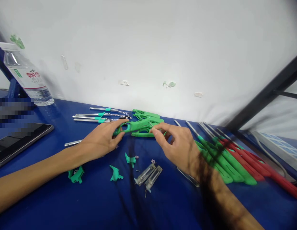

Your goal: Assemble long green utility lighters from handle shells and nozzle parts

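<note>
My left hand [102, 135] pinches the ringed end of a green plastic handle piece [139, 125], holding it over the table. At its other end, my right hand [176, 143] has thumb and index finger closed around a thin metal piece [151, 124], whose kind is too small to tell. More green handle pieces [147, 114] lie just behind. Below the hands are teal plastic clips [115, 173], two clear small cases [149, 177] and tiny screws. A slim metal tool [188, 177] lies partly under my right hand.
Metal rods with teal clips and wires [91, 117] lie at the back left. Finished-looking green handles [231, 164] and red handles [258, 161] with rods rest at the right. A phone [21, 140] and a water bottle [31, 76] are at the left. A white wall [148, 48] stands behind.
</note>
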A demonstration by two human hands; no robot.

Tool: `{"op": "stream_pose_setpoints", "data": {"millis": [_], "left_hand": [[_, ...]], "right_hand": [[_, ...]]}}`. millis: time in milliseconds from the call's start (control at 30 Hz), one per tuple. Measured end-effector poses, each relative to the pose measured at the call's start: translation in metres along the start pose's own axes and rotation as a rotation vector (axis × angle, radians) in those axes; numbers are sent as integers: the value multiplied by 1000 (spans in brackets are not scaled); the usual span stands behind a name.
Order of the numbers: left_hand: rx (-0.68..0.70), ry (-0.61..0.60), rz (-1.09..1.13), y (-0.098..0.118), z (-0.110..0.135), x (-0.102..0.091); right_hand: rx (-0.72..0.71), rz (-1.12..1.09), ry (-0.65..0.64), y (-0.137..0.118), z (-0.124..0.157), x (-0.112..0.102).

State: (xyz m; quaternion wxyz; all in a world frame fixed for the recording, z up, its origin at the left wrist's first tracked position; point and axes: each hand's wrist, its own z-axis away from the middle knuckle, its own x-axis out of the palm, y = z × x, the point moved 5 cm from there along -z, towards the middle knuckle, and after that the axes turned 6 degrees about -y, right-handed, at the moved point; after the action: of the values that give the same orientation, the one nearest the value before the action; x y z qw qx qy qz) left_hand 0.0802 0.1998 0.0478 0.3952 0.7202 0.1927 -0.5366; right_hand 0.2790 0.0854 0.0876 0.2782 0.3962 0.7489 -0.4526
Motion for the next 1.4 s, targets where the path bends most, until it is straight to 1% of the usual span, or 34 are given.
{"op": "stream_pose_setpoints", "data": {"millis": [567,700,867,967,1100,1233,1400], "left_hand": [[19,13,-22,1,2,0],[26,15,-23,2,2,0],[47,42,-26,-1,0,0],[44,39,-33,-2,-1,1],[45,28,-18,-1,0,1],[30,6,-6,1,0,0],[21,-6,-7,2,1,0]], "right_hand": [[-16,20,23,-2,1,1],[-34,38,57,-2,1,-2],[20,108,78,5,0,-1],[87,160,58,10,-1,0],[161,203,0,13,0,2],[198,252,-84,13,2,6],[196,317,-111,15,4,11]]}}
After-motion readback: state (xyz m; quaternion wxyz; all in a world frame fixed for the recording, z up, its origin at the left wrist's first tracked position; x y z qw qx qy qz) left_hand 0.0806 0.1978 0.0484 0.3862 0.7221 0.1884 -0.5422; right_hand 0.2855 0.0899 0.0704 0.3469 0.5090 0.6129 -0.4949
